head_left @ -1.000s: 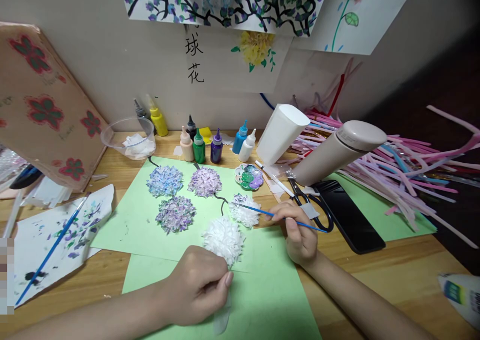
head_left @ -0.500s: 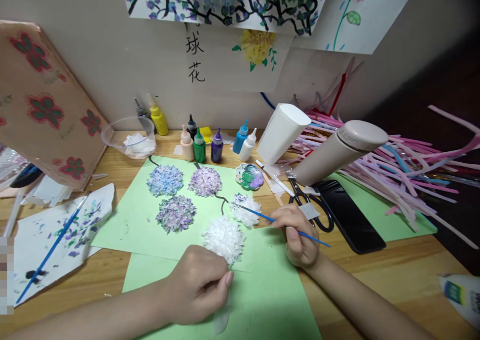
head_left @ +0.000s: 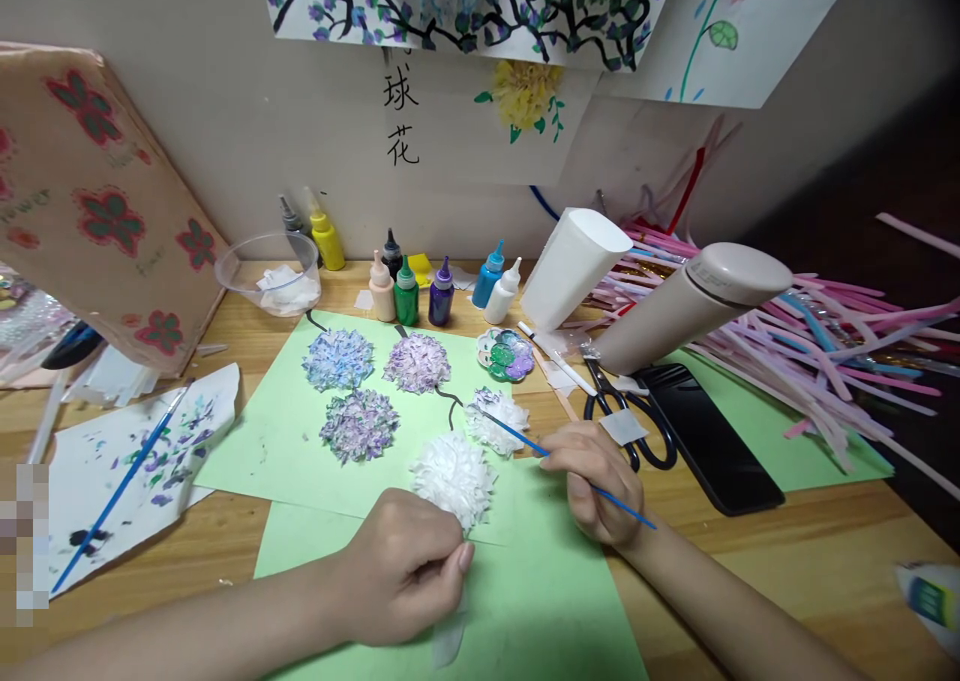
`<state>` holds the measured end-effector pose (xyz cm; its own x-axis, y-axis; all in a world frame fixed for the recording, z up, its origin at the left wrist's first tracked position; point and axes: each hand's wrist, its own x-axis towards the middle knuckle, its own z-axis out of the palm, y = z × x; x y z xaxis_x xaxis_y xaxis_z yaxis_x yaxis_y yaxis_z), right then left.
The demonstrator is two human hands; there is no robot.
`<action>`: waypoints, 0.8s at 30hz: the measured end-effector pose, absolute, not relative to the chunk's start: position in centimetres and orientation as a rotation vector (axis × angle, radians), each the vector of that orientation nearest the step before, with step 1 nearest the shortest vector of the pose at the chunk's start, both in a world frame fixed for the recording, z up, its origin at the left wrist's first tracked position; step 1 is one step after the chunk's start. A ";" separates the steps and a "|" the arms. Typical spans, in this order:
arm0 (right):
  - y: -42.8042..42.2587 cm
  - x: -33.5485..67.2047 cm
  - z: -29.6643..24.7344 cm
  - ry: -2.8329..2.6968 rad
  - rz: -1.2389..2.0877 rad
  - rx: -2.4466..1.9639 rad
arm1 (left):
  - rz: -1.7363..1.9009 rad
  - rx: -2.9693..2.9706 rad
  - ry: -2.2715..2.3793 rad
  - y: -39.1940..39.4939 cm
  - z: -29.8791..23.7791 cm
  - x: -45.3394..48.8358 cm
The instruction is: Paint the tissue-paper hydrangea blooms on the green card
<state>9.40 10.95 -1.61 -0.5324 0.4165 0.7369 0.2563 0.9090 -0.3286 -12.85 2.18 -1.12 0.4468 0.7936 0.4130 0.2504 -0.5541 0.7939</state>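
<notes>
My right hand [head_left: 596, 481] pinches a thin blue paintbrush [head_left: 525, 442]. The bristle tip rests at the left side of a small white tissue-paper flower [head_left: 504, 426] with dark purple dabs on it. My left hand [head_left: 409, 566] is curled into a fist on the green paper [head_left: 555, 591]; its inner fingers are hidden. Just beyond its knuckles lies a plain white paper flower [head_left: 454, 481]. A translucent whitish strip [head_left: 448, 643] pokes out from under the fist. Blue [head_left: 337, 358], pink-purple [head_left: 417, 362] and dark purple [head_left: 360, 426] flowers lie farther left on another green sheet [head_left: 262, 451].
A flower-shaped palette [head_left: 505, 355] holds green and purple paint. Several paint bottles [head_left: 441, 297] stand behind it. On the right are scissors [head_left: 634, 426], a phone [head_left: 709, 441], a tumbler [head_left: 697, 301] and pipe cleaners [head_left: 847, 341]. A second brush [head_left: 124, 486] lies on paint-stained paper [head_left: 217, 401] at left.
The whole view has shifted slightly, so everything sits a little farther right. My right hand has tipped the brush handle lower, its tip staying on the small flower. The left fist keeps its place.
</notes>
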 end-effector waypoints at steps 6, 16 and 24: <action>11.0 9.3 -1.7 -2.154 0.281 -0.411 | 1.070 2.035 0.859 2.1 -1.0 -12.8; 11.1 9.2 -1.8 -2.079 0.436 -0.522 | 1.056 2.031 0.865 2.1 -1.3 -12.9; 11.2 9.6 -3.3 -1.826 0.665 -0.600 | 1.079 2.037 0.861 2.2 -1.1 -12.9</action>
<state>9.56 11.18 -3.27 -0.3205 0.6756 0.6640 0.0907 0.7196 -0.6884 -12.85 2.16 -1.06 0.4410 0.7905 0.4251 0.2385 -0.5598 0.7936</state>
